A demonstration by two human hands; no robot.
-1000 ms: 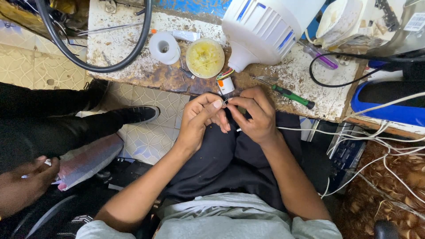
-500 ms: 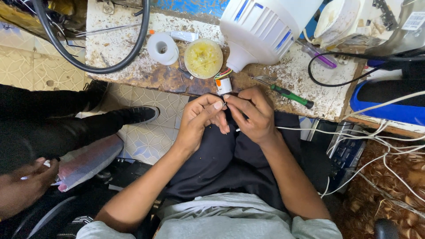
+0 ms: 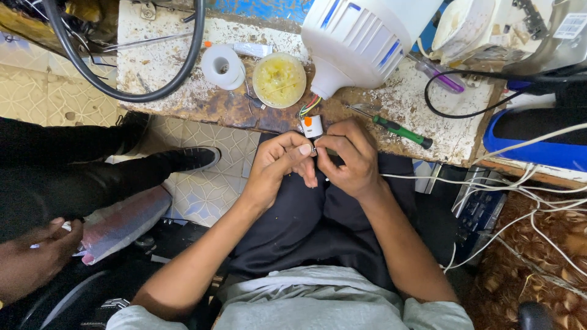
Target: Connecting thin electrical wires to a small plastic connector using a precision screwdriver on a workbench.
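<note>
My left hand (image 3: pixel 278 164) and my right hand (image 3: pixel 347 157) meet over my lap, just below the worn workbench edge (image 3: pixel 244 116). Their fingertips pinch a small part between them, too small to make out. Right above the fingers hangs a small white and orange connector piece (image 3: pixel 312 126) on coloured wires (image 3: pixel 307 106) that run up into a large white lamp housing with blue stripes (image 3: pixel 364 40) lying on the bench.
On the bench lie a green-handled screwdriver (image 3: pixel 400 130), a round tub of yellow paste (image 3: pixel 279 79), a white tape roll (image 3: pixel 222 65), a thick black cable loop (image 3: pixel 153 91) and a purple pen (image 3: pixel 443 78). Another person's hand (image 3: pixel 30 260) and black shoe (image 3: pixel 189 159) are at left. White wires (image 3: pixel 526 201) trail right.
Both hands have shifted slightly while working the small part; the connector piece stays just above them. Nothing else has moved.
</note>
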